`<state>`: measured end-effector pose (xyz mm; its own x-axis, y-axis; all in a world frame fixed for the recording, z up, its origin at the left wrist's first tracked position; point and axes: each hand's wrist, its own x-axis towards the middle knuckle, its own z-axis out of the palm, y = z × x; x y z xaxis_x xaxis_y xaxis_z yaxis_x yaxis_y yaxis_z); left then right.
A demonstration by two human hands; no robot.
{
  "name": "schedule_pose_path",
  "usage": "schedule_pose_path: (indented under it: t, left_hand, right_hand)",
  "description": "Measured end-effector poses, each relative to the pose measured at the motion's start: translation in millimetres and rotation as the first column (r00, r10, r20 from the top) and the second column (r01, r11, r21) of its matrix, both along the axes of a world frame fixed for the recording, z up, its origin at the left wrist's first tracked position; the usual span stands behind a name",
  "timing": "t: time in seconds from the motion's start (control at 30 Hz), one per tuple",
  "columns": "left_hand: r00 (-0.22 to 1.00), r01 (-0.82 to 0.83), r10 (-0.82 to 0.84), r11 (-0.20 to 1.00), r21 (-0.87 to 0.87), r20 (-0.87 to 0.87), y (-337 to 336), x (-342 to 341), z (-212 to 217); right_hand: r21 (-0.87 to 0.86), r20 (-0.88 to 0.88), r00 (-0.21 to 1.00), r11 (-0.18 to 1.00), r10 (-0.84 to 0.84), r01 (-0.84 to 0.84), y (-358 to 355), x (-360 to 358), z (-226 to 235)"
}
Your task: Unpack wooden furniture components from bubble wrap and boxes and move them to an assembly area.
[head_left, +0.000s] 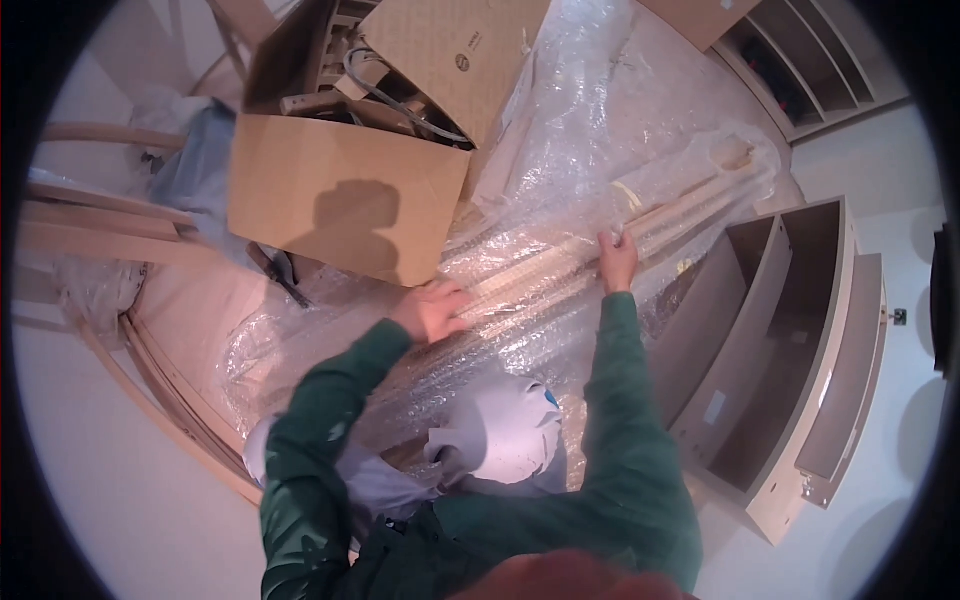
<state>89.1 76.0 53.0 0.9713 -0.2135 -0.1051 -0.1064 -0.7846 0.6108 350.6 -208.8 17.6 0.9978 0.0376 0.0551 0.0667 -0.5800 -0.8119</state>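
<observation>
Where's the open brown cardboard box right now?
The open brown cardboard box is upper left of centre in the head view, just beyond the left hand and beside the clear bubble wrap.

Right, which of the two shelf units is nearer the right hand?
The lower shelf unit, beside the green right sleeve, is nearer the right hand; the upper shelf unit sits beyond the bubble wrap.

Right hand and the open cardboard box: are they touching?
Apart. The head view shows the right hand well to the right of the cardboard box, with clear bubble wrap visible between them.
</observation>
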Motion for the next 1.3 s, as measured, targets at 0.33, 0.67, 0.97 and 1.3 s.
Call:
schedule_pose_path:
  t: [0.33,0.67,0.97,1.3]
  left_hand:
    - [0.961,-0.275,0.265,0.949,0.157,0.083,-102.1,-35.7,-62.1]
    - [0.965,-0.263,0.263,0.962,0.080,0.006,-86.8,-34.4,-37.3]
    - [0.910,-0.413,0.380,0.856,-0.311,-0.163,-15.9,-27.5,-57.7]
    - [-0.097,-0.995,0.985,-0.091,-0.047,0.142,174.6,-184.9,-125.1]
  right_hand:
    - [-0.126,0.015,0.990,0.982,0.142,-0.139,2.3,-111.3,40.3]
    - [-0.461,0.362,0.813,0.846,0.455,-0.268,104.8,-106.7,96.7]
    - [0.417,0.702,0.085,-0.311,0.707,-0.854,197.1,-194.4,317.0]
    - [0.196,0.693,-0.470,-0.770,0.547,-0.607,259.2,-261.3,356.7]
